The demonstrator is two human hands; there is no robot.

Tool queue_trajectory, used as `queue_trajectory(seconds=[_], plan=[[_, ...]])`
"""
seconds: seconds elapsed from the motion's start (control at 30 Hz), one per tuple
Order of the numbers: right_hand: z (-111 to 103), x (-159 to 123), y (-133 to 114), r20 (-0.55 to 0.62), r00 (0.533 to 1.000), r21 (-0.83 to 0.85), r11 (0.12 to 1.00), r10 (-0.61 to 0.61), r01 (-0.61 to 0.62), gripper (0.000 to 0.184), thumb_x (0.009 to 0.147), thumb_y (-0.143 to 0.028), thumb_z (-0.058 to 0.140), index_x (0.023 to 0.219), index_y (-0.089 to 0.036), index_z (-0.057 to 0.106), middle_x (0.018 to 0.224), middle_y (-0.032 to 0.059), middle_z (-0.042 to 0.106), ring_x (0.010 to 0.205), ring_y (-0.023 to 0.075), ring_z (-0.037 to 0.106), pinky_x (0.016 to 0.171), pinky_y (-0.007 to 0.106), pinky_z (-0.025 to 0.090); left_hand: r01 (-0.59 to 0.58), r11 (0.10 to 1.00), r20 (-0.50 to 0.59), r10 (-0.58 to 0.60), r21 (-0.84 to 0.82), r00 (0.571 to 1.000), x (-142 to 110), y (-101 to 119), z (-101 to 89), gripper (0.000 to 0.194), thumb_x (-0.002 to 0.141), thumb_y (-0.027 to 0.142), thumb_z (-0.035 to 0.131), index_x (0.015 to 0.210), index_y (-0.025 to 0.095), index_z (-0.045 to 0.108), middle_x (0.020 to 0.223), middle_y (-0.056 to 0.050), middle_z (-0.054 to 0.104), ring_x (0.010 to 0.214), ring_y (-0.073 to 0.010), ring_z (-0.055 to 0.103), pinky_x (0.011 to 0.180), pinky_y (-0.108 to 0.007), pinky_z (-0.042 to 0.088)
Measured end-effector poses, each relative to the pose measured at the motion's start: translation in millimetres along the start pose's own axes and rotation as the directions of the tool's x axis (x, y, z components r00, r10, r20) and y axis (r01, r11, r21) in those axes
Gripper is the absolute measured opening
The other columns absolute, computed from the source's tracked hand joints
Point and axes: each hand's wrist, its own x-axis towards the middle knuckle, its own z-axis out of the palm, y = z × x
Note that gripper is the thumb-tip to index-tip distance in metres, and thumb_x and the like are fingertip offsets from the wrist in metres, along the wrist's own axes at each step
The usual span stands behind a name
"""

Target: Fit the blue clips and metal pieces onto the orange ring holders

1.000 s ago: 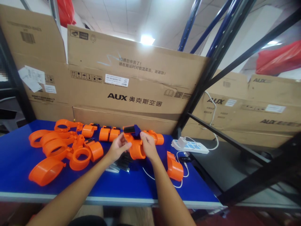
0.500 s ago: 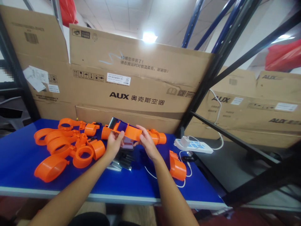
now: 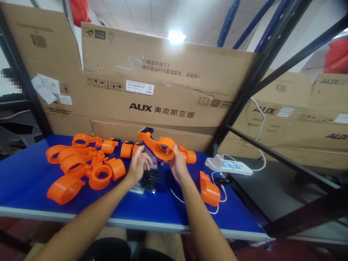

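Note:
My right hand (image 3: 178,165) grips an orange plastic ring-shaped holder (image 3: 156,143) and holds it up above the blue table (image 3: 24,188). My left hand (image 3: 138,165) is closed on a small dark flat piece (image 3: 152,161) just under the holder. Below my hands lies a stack of dark flat pieces (image 3: 146,183). A pile of orange ring parts (image 3: 78,168) lies to the left.
Several small orange cylinders (image 3: 126,149) line the table's back edge against large cardboard boxes (image 3: 163,87). One orange part (image 3: 209,190) and a white cable lie to the right. A white power strip (image 3: 230,165) rests on the dark shelf beyond. Black rack struts cross at right.
The orange holder has been turned and raised, its ring now facing me. My left hand dropped from the holder to the dark flat piece beneath it. The camera shifted slightly.

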Motion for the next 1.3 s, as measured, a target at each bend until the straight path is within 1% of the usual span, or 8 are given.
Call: queue_trajectory(seconds=[0.17,0.23,0.3,0.47,0.63,0.9,1.13,1.3], plan=[[-3,0,-6,-0.048,0.998,-0.057,0.998,0.035,-0.038,0.057,0.083,-0.079,0.057,0.076,-0.022,0.051,0.067,0.0018,0.061,0.063,0.0192,0.064,0.05,0.028,0.051,-0.096,0.925,0.07,0.075,0.369,0.995,-26,37,-5.9,0.042,0.098,0.049,0.052,0.129,0.021,0.057,0.079,-0.004,0.069,0.067,-0.0173,0.065,0.061,-0.028,0.05],[-1,-3,-6,-0.042,0.997,-0.12,0.99,0.065,-0.07,0.056,0.083,-0.077,0.057,0.075,-0.022,0.05,0.064,0.0012,0.061,0.059,0.0184,0.063,0.047,0.027,0.049,-0.302,0.74,0.349,0.096,0.602,0.932,-44,64,-25.5,0.043,0.09,0.042,0.066,0.13,0.026,0.062,0.102,-0.008,0.073,0.091,-0.0239,0.07,0.078,-0.036,0.055],[6,-7,-4,-0.013,0.992,-0.197,0.972,0.125,-0.125,0.056,0.083,-0.077,0.058,0.076,-0.022,0.053,0.06,0.0002,0.059,0.053,0.017,0.061,0.042,0.025,0.045,-0.481,0.495,0.494,0.115,0.724,0.862,-57,89,-56.2,0.048,0.086,0.038,0.071,0.133,0.03,0.062,0.121,-0.009,0.071,0.11,-0.03,0.066,0.096,-0.046,0.051],[36,-20,4,0.039,0.974,-0.352,0.916,0.223,-0.195,0.056,0.086,-0.075,0.055,0.09,-0.019,0.063,0.052,-0.0027,0.057,0.04,0.0146,0.058,0.033,0.02,0.038,-0.328,-0.007,0.329,0.04,0.944,0.944,-63,109,-146.5,0.07,0.078,0.059,0.072,0.14,0.026,0.059,0.14,-0.017,0.06,0.125,-0.0432,0.057,0.103,-0.06,0.044],[55,-34,7,0.063,0.965,-0.466,0.863,0.254,-0.197,0.058,0.091,-0.075,0.047,0.086,-0.02,0.063,0.045,-0.0036,0.055,0.034,0.0136,0.055,0.031,0.019,0.034,-0.228,-0.269,0.201,-0.123,0.936,0.972,-67,94,-190.6,0.075,0.083,0.066,0.059,0.145,0.023,0.054,0.127,-0.019,0.067,0.107,-0.0428,0.066,0.094,-0.058,0.048],[79,-70,16,0.199,0.931,-0.53,0.833,0.307,-0.161,0.05,0.097,-0.066,0.045,0.085,-0.021,0.062,0.061,-0.0006,0.064,0.039,0.0113,0.054,0.038,0.021,0.037,-0.169,-0.232,0.149,-0.1,0.958,0.984,-63,94,-198.8,0.067,0.081,0.056,0.061,0.14,0.025,0.056,0.128,-0.015,0.067,0.109,-0.0391,0.066,0.093,-0.049,0.05],[99,-87,30,0.301,0.889,-0.489,0.856,0.344,-0.165,0.044,0.101,-0.062,0.042,0.102,-0.024,0.063,0.086,0.0026,0.072,0.042,0.0083,0.05,0.041,0.021,0.036,-0.004,-0.048,0.006,0.048,0.999,0.999,-62,100,-210.6,0.072,0.083,0.058,0.06,0.143,0.022,0.046,0.136,-0.014,0.063,0.119,-0.0378,0.064,0.091,-0.046,0.054],[105,-88,36,0.334,0.89,-0.522,0.847,0.311,-0.1,0.033,0.102,-0.051,0.045,0.103,-0.025,0.065,0.082,0.0011,0.072,0.048,0.011,0.055,0.047,0.023,0.04,0.043,0.122,-0.066,0.193,0.992,0.979,-62,103,-222.0,0.07,0.085,0.055,0.059,0.144,0.022,0.041,0.14,-0.014,0.059,0.125,-0.0376,0.06,0.101,-0.05,0.05]])
